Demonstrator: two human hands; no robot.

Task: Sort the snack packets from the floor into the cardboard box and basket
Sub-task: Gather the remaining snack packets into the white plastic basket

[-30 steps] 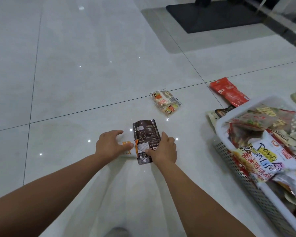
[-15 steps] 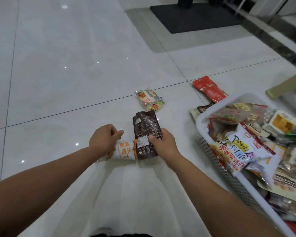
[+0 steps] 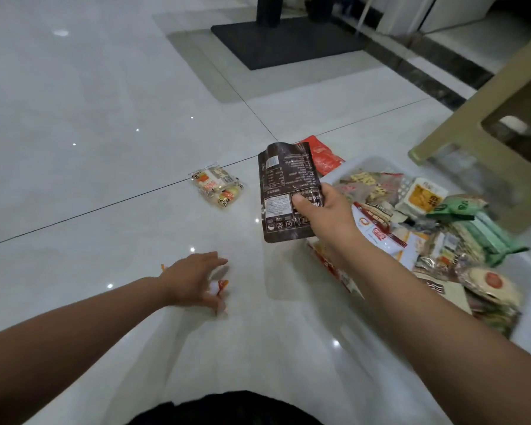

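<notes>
My right hand (image 3: pixel 322 216) holds a dark brown snack packet (image 3: pixel 285 191) upright in the air, just left of the white plastic basket (image 3: pixel 350 170). The basket is heaped with several mixed snack packets. My left hand (image 3: pixel 196 280) is low over the floor, with fingers and thumb around a white and orange packet (image 3: pixel 222 286) that it mostly hides. A clear packet of orange and yellow snacks (image 3: pixel 216 187) lies on the tiles ahead. A red packet (image 3: pixel 324 154) lies on the floor behind the brown one. No cardboard box is in view.
A beige plastic stool (image 3: pixel 488 118) stands at the right, behind the basket. A black pedestal base (image 3: pixel 285 41) sits on the floor far ahead. Glossy pale tiles stretch to the left and front. My dark clothing shows at the bottom edge.
My right hand has lifted the brown packet off the floor and carried it right, up to the basket. My left hand stays low at the white and orange packet. The view has turned right.
</notes>
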